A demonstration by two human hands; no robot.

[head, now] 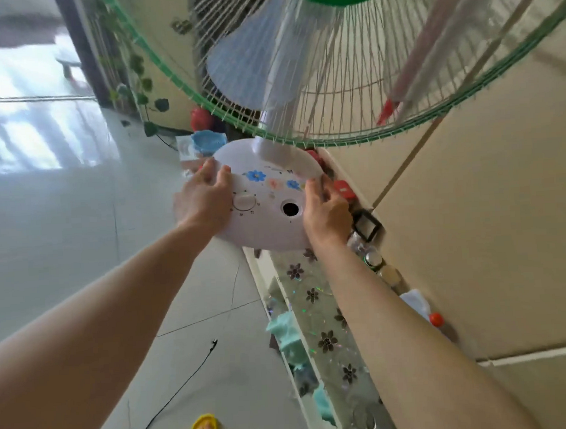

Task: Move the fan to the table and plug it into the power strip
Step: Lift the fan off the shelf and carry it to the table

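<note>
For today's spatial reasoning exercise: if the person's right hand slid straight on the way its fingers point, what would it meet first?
Probably the red box by the wall, just beyond the right hand, which grips the fan base. Depth is unclear, so it might pass above it.

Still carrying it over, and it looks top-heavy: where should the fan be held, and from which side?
Hold the fan by its round white base, one hand on each side, as the left hand and right hand do now. The base's broad rim gives the fingers an edge; the wire cage above looks too flimsy.
</note>
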